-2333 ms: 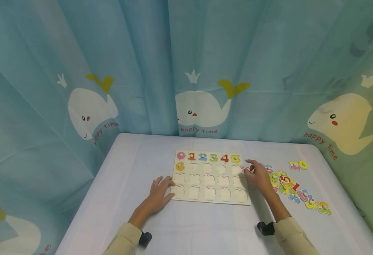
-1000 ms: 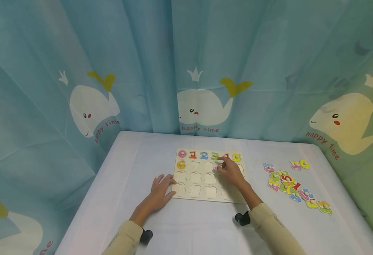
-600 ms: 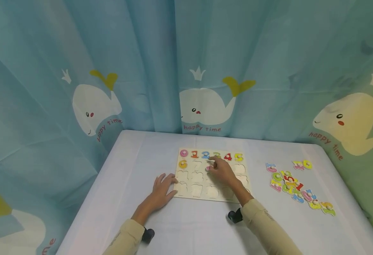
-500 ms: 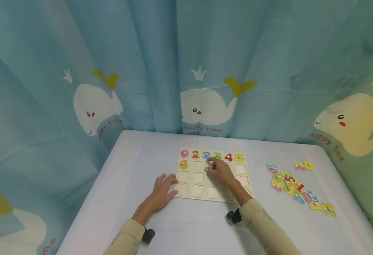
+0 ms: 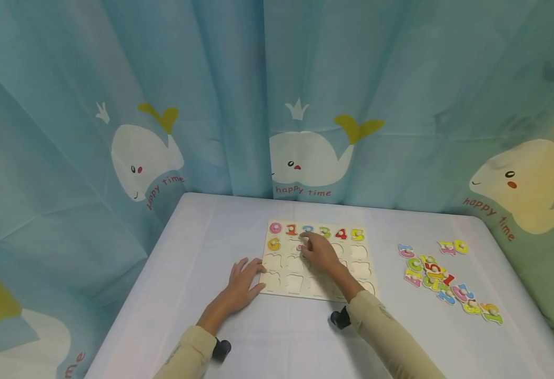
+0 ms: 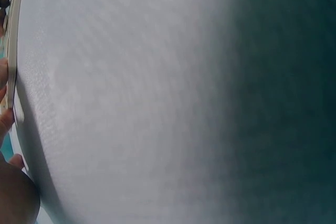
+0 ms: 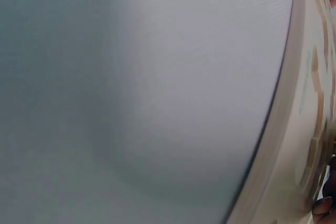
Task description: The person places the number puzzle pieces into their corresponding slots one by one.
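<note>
A blue curtain (image 5: 239, 79) hangs behind the white tabletop (image 5: 187, 263) — printed with white whales (image 5: 310, 158), their tails (image 5: 354, 135) yellow, crowns (image 5: 298, 112) above, red "happy time" lettering (image 5: 303, 191) below.

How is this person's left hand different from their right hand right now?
The left hand touches the left edge of the number puzzle board, while the right hand is over the board itself. The left hand's fingers are spread, holding no piece; the right hand pinches a small pink piece. Both are bare and come out of beige sleeves.
</note>
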`<state>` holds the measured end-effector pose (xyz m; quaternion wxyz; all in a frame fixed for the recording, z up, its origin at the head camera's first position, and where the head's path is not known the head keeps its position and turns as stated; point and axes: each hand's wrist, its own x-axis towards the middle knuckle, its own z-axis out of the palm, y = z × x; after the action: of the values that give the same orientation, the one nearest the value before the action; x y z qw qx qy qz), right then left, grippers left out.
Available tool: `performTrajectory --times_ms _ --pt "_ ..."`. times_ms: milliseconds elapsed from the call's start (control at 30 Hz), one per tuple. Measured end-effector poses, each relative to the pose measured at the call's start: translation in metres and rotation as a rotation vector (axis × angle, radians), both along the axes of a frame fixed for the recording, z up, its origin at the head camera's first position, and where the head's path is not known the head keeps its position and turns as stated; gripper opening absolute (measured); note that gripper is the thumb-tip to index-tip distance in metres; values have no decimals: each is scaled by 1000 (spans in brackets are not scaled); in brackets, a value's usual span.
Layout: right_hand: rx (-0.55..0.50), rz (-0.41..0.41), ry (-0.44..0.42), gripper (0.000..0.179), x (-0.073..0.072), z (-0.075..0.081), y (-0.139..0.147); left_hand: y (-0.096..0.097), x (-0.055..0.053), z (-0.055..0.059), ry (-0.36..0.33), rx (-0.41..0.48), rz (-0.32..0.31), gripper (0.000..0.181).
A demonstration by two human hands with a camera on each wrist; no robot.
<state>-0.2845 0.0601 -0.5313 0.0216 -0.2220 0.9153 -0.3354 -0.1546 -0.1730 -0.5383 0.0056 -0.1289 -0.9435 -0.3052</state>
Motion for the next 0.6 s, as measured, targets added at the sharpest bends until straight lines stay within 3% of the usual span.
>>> performTrajectory --times_ms 400,600 --pt "41 -28 4 36 -11 -3 -21 1 1 0 -8 4 -5 29" --pt "61 27 -3 34 -15 0 -24 0 0 1 -6 -1 -7 29"
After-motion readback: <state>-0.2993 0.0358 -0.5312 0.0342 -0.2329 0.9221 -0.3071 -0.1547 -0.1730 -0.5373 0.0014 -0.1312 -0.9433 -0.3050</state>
